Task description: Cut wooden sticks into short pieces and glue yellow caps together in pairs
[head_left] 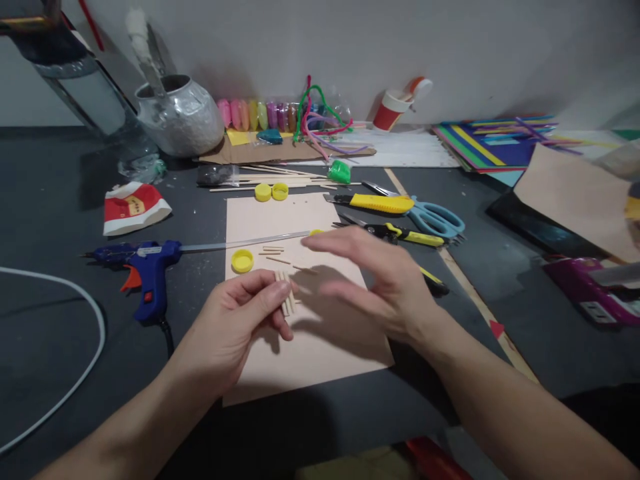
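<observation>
Between the thumb and fingers of my left hand [250, 307] I hold a few short wooden sticks [289, 303] side by side. My right hand [385, 280] hovers to the right of them, thumb and fingers apart, with nothing in its grasp. Under both hands lies a sheet of pale paper [280, 370]. Several more cut stick pieces [273, 252] rest on the sheet beyond my left hand. A yellow bottle cap [243, 261] is to their left, and two more yellow caps [271, 192] touch at the sheet's far edge. Another yellow cap is partly hidden by my right hand.
Left of the paper lies a blue glue gun [153, 267], its clear glue stick [245, 241] reaching over the sheet. A yellow cutter knife [383, 203], blue-handled scissors [435, 217] and pliers [400, 233] lie to the right. A metal pot [180, 113] stands at back left.
</observation>
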The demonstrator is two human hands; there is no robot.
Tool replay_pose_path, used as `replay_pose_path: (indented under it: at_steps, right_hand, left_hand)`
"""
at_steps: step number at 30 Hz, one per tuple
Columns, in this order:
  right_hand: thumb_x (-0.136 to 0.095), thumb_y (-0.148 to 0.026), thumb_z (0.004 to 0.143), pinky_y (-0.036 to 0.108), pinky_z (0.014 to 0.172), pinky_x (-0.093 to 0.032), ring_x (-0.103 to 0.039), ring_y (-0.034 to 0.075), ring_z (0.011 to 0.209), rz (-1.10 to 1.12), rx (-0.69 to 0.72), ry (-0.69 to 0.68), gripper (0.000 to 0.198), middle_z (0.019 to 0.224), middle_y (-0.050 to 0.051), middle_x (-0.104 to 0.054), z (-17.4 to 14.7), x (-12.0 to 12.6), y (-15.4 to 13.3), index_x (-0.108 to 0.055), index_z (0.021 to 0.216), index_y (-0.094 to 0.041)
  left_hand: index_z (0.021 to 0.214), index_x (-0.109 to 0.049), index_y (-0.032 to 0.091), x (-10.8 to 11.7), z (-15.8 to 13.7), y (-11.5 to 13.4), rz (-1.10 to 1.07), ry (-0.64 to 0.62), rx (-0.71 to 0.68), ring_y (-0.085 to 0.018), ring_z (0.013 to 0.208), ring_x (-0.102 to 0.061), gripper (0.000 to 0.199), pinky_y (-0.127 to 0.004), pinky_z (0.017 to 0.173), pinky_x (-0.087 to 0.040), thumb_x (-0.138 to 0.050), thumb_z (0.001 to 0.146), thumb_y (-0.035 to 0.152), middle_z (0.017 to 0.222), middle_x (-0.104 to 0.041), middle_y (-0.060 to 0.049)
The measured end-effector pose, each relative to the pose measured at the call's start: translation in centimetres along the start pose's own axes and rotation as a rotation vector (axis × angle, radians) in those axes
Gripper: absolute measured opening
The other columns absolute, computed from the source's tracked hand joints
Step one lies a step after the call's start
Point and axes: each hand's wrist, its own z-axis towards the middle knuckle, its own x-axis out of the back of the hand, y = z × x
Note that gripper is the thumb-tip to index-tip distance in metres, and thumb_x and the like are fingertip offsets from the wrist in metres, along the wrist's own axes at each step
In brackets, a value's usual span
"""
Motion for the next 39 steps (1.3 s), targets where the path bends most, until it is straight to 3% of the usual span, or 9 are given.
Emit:
replay_pose_path:
  at_steps: [3, 6, 10, 16, 22, 26, 32, 39]
  right_hand:
    - [-0.062, -0.024, 0.094, 0.039, 0.082, -0.047, -0.059, 0.025, 0.092, -0.308, -0.175, -0.059, 0.012, 0.097, 0.011, -0.067, 0.1, -0.2, 0.5, -0.07, 0.09, -0.016]
    - [-0.059, -0.017, 0.091, 0.038, 0.075, -0.043, -0.051, 0.025, 0.083, -0.394, -0.236, -0.19, 0.017, 0.086, 0.011, -0.062, 0.3, -1.1, 0.4, -0.069, 0.077, -0.015]
    - [-0.052, -0.012, 0.092, 0.039, 0.075, -0.039, -0.045, 0.024, 0.081, -0.373, -0.27, -0.234, 0.024, 0.08, 0.011, -0.058, 0.5, -2.1, 0.2, -0.065, 0.071, -0.014]
    - [-0.059, -0.008, 0.081, 0.039, 0.08, -0.038, -0.047, 0.023, 0.085, -0.144, -0.407, -0.148, 0.015, 0.08, 0.008, -0.058, 0.7, -1.6, 0.2, -0.06, 0.068, -0.015]
    - [-0.059, -0.024, 0.083, 0.027, 0.064, -0.045, -0.056, 0.014, 0.07, 0.387, -0.593, -0.079, 0.011, 0.076, 0.0, -0.061, 0.5, -1.3, -1.1, -0.06, 0.074, -0.017]
    - [-0.062, -0.026, 0.083, 0.023, 0.059, -0.045, -0.056, 0.011, 0.065, 0.619, -0.695, -0.067, 0.011, 0.07, -0.002, -0.061, 0.1, -2.2, -1.7, -0.061, 0.077, -0.016]
    - [-0.057, -0.022, 0.09, 0.018, 0.055, -0.044, -0.057, 0.008, 0.059, 0.769, -0.749, -0.043, 0.018, 0.065, -0.003, -0.062, 0.2, -2.8, -2.8, -0.059, 0.073, -0.016]
    - [-0.058, -0.022, 0.092, 0.018, 0.057, -0.044, -0.056, 0.008, 0.061, 0.754, -0.709, -0.023, 0.018, 0.066, -0.002, -0.064, 0.4, -2.6, -3.5, -0.065, 0.078, -0.015]
  left_hand:
    - [0.071, -0.072, 0.017, -0.2, 0.0, 0.3, -0.009, 0.092, -0.054, -0.01, 0.048, -0.058, 0.023, -0.019, 0.051, -0.047, -0.086, 0.067, 0.034, 0.052, -0.06, 0.005]
    - [0.075, -0.072, 0.017, -0.2, 0.1, 0.2, 0.021, 0.108, -0.068, -0.011, 0.05, -0.058, 0.021, -0.021, 0.05, -0.049, -0.084, 0.07, 0.033, 0.053, -0.061, 0.004]
    - [0.076, -0.07, 0.017, 0.1, 0.3, -0.6, 0.054, 0.096, -0.101, -0.012, 0.049, -0.057, 0.019, -0.023, 0.048, -0.052, -0.081, 0.074, 0.032, 0.054, -0.06, 0.005]
    - [0.076, -0.069, 0.017, 0.5, 0.9, -1.3, 0.067, 0.081, -0.109, -0.01, 0.046, -0.057, 0.017, -0.022, 0.045, -0.052, -0.079, 0.077, 0.03, 0.052, -0.059, 0.005]
    - [0.078, -0.071, 0.017, 0.5, 1.1, -1.7, 0.074, 0.047, -0.12, -0.011, 0.047, -0.058, 0.018, -0.022, 0.046, -0.052, -0.08, 0.077, 0.033, 0.054, -0.06, 0.005]
    - [0.078, -0.071, 0.018, 0.4, 1.1, -2.0, 0.057, 0.019, -0.13, -0.011, 0.05, -0.059, 0.017, -0.022, 0.048, -0.053, -0.079, 0.079, 0.033, 0.056, -0.062, 0.004]
    - [0.082, -0.073, 0.019, 0.5, 1.0, -2.0, 0.026, 0.028, -0.157, -0.01, 0.058, -0.064, 0.011, -0.02, 0.057, -0.054, -0.08, 0.079, 0.028, 0.066, -0.071, 0.002]
    - [0.079, -0.069, 0.016, 0.3, 0.8, -1.5, 0.06, 0.069, -0.217, -0.013, 0.057, -0.068, 0.017, -0.021, 0.058, -0.055, -0.082, 0.075, 0.026, 0.065, -0.073, 0.0]
